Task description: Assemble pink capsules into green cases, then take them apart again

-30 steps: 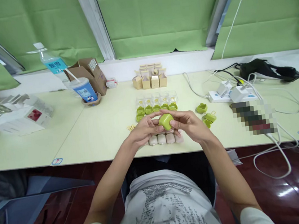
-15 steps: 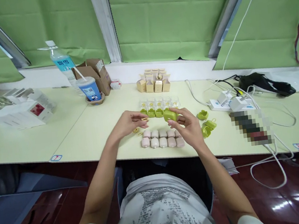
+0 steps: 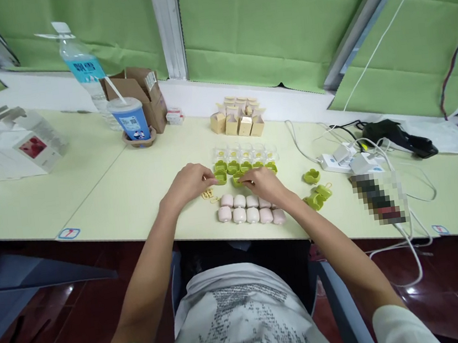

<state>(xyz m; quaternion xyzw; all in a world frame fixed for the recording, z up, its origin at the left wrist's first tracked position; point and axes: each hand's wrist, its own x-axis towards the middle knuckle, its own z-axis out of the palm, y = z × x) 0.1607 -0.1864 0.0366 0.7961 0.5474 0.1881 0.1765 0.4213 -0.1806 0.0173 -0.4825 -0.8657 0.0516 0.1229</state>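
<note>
My left hand (image 3: 191,184) is closed, its fingertips pinching the left side of a small green flower-shaped cup (image 3: 221,178) on the table. With fingers pinched together, my right hand (image 3: 264,185) grips another green cup (image 3: 237,178) just to the right of it. Behind them runs a row of similar green cups (image 3: 245,166), backed by clear plastic holders (image 3: 245,151) with yellow spots. Two rows of pale pink rounded pieces (image 3: 239,215) lie nearer me, partly covered by my right hand. Small yellow loops (image 3: 207,194) lie beside my left fingers.
More green pieces (image 3: 315,200) lie at the right, near a white power strip (image 3: 332,162) and cables. Small tan boxes (image 3: 244,125) stand at the back. A blue cup (image 3: 131,122), a water bottle (image 3: 85,72), a cardboard box (image 3: 156,108) and white boxes (image 3: 5,154) are at the left.
The closed green case has gone from my right hand, and two open green cups now stand before the row. My right hand moved left and down; the yellow loop has left my left fingers.
</note>
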